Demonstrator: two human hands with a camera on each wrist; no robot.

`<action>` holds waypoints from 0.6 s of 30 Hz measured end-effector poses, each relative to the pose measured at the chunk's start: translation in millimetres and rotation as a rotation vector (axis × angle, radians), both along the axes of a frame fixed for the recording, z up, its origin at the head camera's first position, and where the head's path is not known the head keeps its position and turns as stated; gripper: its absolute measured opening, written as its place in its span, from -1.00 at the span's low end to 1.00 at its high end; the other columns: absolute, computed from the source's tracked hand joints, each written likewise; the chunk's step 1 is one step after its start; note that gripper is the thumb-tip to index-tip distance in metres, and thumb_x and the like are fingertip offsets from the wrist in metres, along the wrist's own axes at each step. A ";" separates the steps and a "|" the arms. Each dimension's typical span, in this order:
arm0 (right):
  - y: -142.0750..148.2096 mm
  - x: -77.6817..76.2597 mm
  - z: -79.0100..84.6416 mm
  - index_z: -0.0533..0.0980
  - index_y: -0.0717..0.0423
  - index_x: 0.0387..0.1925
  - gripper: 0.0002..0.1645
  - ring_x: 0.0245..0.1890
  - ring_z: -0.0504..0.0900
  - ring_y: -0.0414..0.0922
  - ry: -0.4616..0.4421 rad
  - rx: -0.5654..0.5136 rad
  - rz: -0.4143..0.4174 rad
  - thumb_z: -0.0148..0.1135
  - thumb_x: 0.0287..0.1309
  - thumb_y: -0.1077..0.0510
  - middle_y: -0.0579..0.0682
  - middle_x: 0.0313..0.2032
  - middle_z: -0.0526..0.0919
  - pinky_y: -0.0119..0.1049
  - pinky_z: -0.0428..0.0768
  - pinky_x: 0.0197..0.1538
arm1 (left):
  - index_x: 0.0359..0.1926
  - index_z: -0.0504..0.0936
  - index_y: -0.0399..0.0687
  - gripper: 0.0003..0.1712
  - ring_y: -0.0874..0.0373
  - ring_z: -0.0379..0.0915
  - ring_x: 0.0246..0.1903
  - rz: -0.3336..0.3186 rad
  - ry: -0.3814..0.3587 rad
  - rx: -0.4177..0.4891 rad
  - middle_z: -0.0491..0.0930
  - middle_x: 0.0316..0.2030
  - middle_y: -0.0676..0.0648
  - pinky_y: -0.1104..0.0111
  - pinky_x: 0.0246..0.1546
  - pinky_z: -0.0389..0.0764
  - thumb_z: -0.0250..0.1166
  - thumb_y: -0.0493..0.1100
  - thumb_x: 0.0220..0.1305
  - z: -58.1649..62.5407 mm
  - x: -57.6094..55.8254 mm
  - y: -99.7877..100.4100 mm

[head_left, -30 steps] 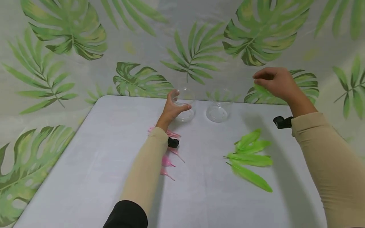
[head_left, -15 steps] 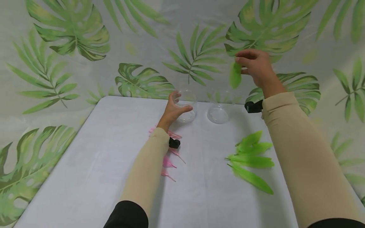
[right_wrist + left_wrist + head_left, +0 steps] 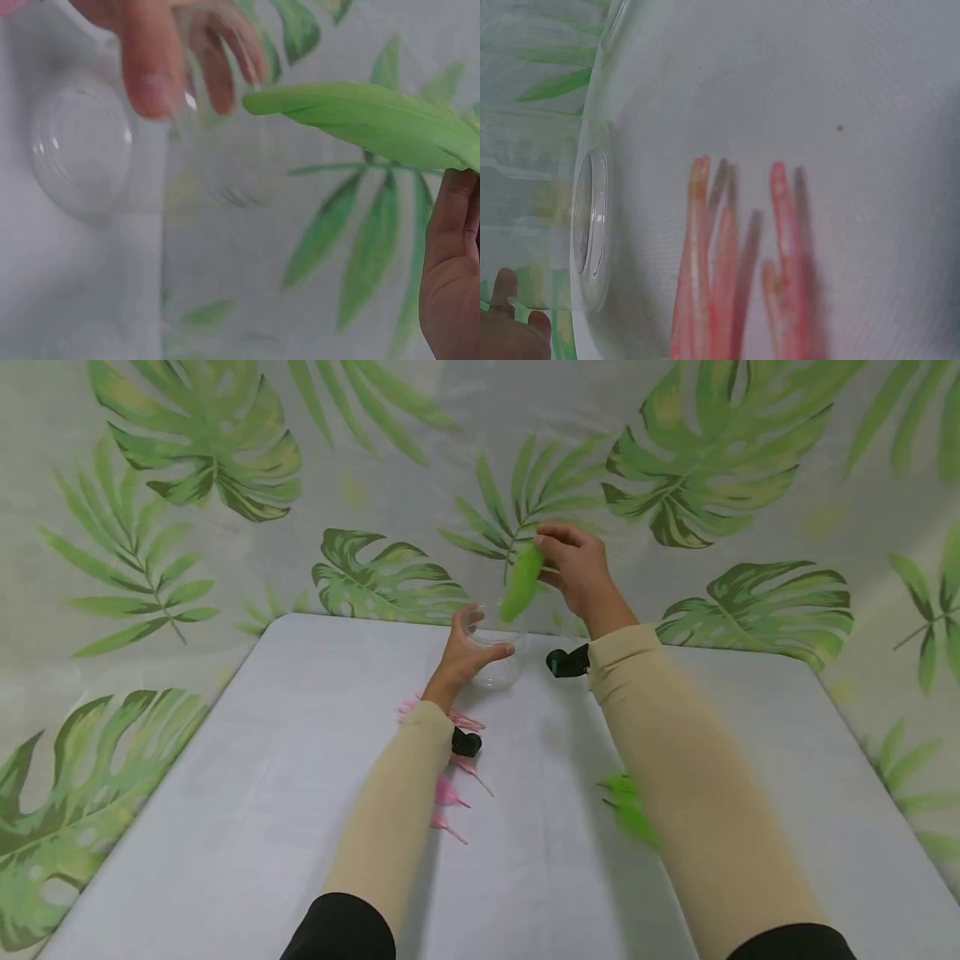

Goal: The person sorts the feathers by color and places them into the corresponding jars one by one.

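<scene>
My left hand [image 3: 459, 653] grips a clear round plastic container [image 3: 501, 673] standing near the table's far edge, its fingers and thumb around the wall. In the left wrist view its base [image 3: 592, 225] rests on the cloth, with fingertips [image 3: 504, 289] against the wall. Just above the container's mouth, my right hand [image 3: 581, 568] pinches a green feather [image 3: 522, 581] that hangs tip down, tilted to the left. The right wrist view has that feather [image 3: 367, 120] beside the container, its tip close to the rim.
Pink feathers [image 3: 448, 792] lie by my left forearm, partly under it. Green feathers [image 3: 630, 810] lie at the right, partly hidden by my right arm. A second clear container stands behind my right wrist, mostly hidden. Leaf-patterned cloth [image 3: 390, 572] rises behind the white table [image 3: 225, 777].
My right hand has moved left with the green feather, from the far right to above the container. My left hand keeps its grip on the container. The head view has shifted slightly.
</scene>
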State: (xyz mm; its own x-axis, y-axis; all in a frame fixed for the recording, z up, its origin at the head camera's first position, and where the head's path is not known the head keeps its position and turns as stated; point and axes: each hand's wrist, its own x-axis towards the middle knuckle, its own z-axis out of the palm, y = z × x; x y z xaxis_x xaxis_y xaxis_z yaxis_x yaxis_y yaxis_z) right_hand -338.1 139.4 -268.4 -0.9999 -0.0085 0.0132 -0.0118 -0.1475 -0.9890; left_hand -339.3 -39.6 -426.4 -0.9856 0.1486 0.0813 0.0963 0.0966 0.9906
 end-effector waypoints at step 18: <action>-32.1 -3.9 -67.4 0.49 0.14 0.25 -0.55 -0.25 0.63 -0.19 -0.105 0.019 -0.071 0.19 0.35 0.22 -0.10 -0.18 0.55 -0.17 0.63 0.15 | 0.53 -0.05 0.19 0.23 -0.06 0.09 0.44 0.019 -0.024 -0.021 0.19 0.46 -0.02 0.03 0.37 0.32 0.58 -0.05 0.00 2.1 1.7 1.0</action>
State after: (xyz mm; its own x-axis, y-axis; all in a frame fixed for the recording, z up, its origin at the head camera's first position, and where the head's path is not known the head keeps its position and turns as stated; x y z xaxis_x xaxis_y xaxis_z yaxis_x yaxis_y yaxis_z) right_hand -342.0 107.3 -335.8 -0.9938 0.0635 -0.0911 0.0822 -0.1310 -0.9880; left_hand -337.6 -38.6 -424.3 -0.9898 0.1315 0.0545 0.0703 0.1187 0.9904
